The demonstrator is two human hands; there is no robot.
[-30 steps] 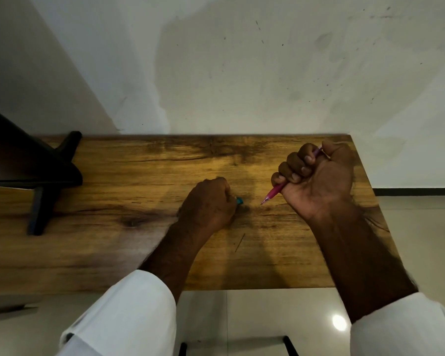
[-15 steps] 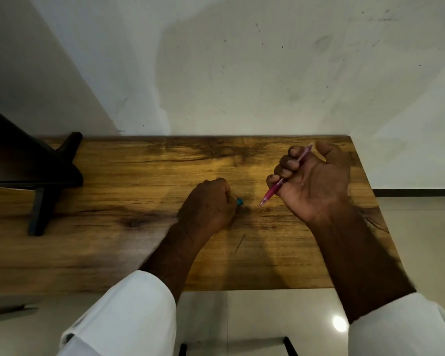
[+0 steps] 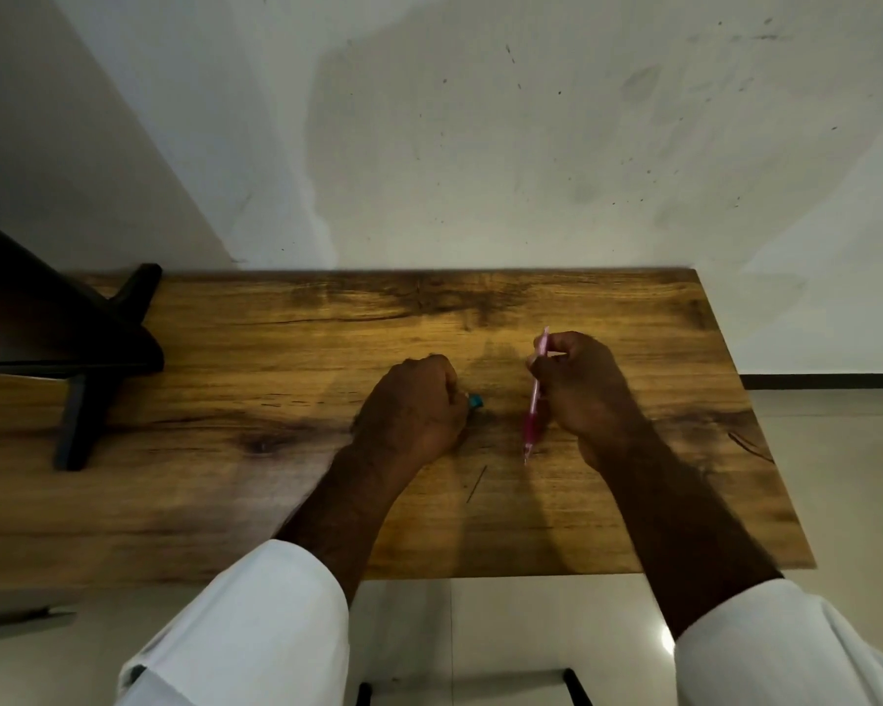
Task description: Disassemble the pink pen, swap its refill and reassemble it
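- Pen (image 3: 535, 400) first: the pink pen now hangs nearly upright in my right hand (image 3: 579, 384), tip down, close above the wooden table (image 3: 276, 501); I cannot tell whether the tip touches the wood.
- Change from a second ago: I had it buried in a fist, lying at a slant across my palm with the hand turned up. Now my hand has rolled over and the pen sits pinched near its top end between thumb and fingertips, most of the barrel free below.
- My reading: the pen looks whole, so disassembly has not begun; this lighter grip leaves the barrel bare for my other hand to grasp and twist.
- Right hand: fingers curled in, closed on the pen alone.
- Left hand (image 3: 411, 405): resting knuckles-up on the table just beside the pen, closed in a loose fist on a small teal-tipped thing (image 3: 475, 401) that pokes out; it has not moved. What that is, I cannot tell.
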